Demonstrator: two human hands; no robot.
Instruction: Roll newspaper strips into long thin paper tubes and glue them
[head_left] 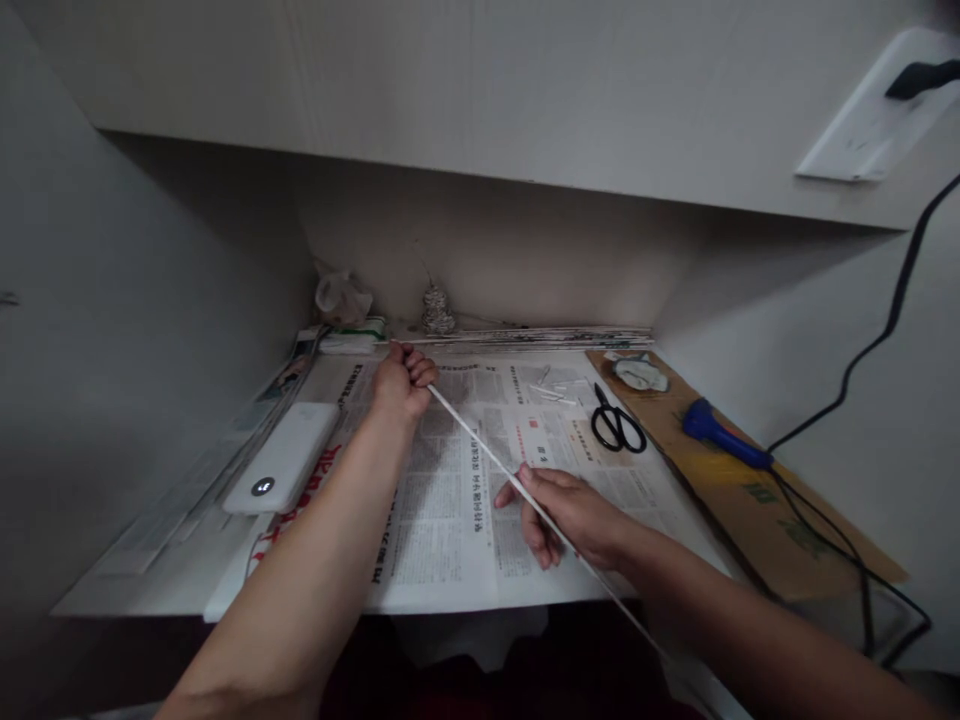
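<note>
While the L hand (405,378) is clenched round the upper end of a thin white strip (472,434), the R hand (547,512) lies lower along it, thumb against the strip and fingers loosely curled; whether it pinches or merely guides, cannot tell. Head view: strip runs diag. from the L fist, past the R hand, twd. the bottom edge, above a newspaper (442,565) spread on the worktop (161,597). To the L, adj. to the L forearm: white power bank (289,455) w/ a small round lit display. Along the L wall: long paper pieces (142,535), partly overlapping. At rear, L to R: crumpled translucent plastic bag (343,297); knobbly greyish obj. (436,310), too blurred to ID; bundle of slender sticks (540,341), lying lengthwise parallel to the back wall. R of centre: white offcuts (556,393) scattered on the newsprint, near black-handled scissors (606,404), blades pointing rearward. Far R: brown cardboard (757,520), bearing a whitish wad (639,375) nr. its rear end and a blue corded tool (724,438) farther fwd. Upper R: white wall socket (862,150) w/ black plug (919,80) inserted; black cable (889,330) hangs below, at R.
</note>
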